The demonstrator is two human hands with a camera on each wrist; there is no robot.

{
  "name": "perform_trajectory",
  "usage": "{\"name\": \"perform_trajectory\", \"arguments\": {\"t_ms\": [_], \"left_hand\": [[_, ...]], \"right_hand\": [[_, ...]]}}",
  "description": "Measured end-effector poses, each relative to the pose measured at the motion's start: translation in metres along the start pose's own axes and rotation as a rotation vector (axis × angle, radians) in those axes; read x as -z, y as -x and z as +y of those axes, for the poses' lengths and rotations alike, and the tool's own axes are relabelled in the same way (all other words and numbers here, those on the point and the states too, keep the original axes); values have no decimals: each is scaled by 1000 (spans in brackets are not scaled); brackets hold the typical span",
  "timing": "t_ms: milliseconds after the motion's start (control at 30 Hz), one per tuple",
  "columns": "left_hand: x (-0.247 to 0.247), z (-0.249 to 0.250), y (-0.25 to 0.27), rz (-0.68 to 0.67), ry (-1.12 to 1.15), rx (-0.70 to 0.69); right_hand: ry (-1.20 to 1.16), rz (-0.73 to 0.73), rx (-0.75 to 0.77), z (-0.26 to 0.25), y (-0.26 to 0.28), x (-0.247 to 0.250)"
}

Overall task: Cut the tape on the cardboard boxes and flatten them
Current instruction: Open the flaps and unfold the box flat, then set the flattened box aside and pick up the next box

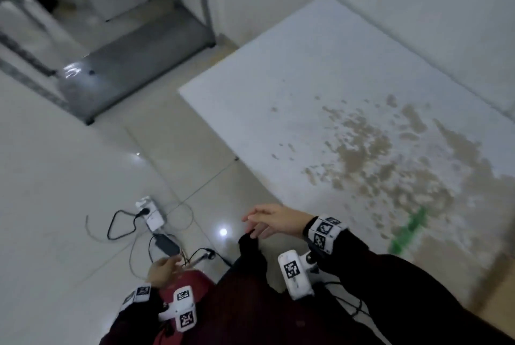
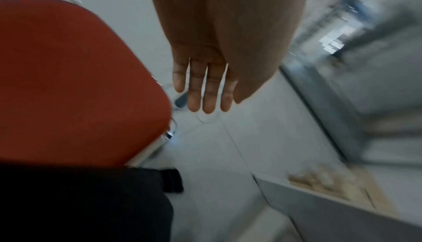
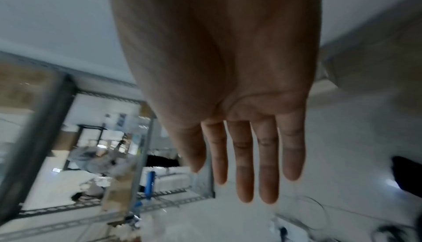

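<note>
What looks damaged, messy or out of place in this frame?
The white table top is worn: brown patches show where its coating has flaked off. On the tiled floor, tangled black and white cables sprawl around a white power strip. No cardboard box or cutter is visible; the left hand and right hand hold nothing.

The head camera looks steeply down from above at the tiled floor (image 1: 69, 177), a worn white table (image 1: 320, 79) at the right and a metal shelf rack (image 1: 139, 60) at the upper left, both hands low in frame; the 2 wrist cameras sit close behind each palm, facing along the fingers toward the floor; the left wrist view shares the table edge (image 2: 319, 200) and rack (image 2: 342, 83); the right wrist view shares the rack (image 3: 141, 155).
</note>
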State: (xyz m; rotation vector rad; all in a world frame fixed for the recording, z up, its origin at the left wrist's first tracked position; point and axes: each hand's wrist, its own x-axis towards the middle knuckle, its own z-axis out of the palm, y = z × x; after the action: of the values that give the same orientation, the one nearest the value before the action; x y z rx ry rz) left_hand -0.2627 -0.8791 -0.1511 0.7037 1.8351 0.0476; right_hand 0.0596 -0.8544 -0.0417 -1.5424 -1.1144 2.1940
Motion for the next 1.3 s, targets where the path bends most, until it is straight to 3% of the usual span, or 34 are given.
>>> {"name": "perform_trajectory", "arguments": {"t_ms": [67, 133, 300, 400, 633, 767, 967, 1067, 1233, 1300], "left_hand": [[27, -56, -28, 45, 40, 183], [45, -81, -22, 57, 42, 293], [66, -88, -25, 9, 124, 375], [75, -43, -40, 26, 153, 325], [126, 127, -114, -13, 113, 43], [179, 216, -161, -1, 82, -31], [261, 306, -202, 31, -73, -149], [297, 316, -228, 31, -119, -74], [346, 332, -276, -24, -166, 158], [359, 352, -295, -57, -215, 224]], "right_hand": [[34, 26, -81, -10, -48, -9], [92, 111, -186, -11, -91, -14], [141, 285, -382, -2, -151, -15], [-30, 322, -469, -10, -167, -14], [-289, 477, -439, -78, -255, 8], [-356, 418, -481, -131, -315, 9], [-304, 368, -418, -221, -374, 12], [-376, 416, -401, -251, -400, 19], [-480, 342, -354, -304, -443, 36], [-495, 431, -308, -324, -456, 56]]}}
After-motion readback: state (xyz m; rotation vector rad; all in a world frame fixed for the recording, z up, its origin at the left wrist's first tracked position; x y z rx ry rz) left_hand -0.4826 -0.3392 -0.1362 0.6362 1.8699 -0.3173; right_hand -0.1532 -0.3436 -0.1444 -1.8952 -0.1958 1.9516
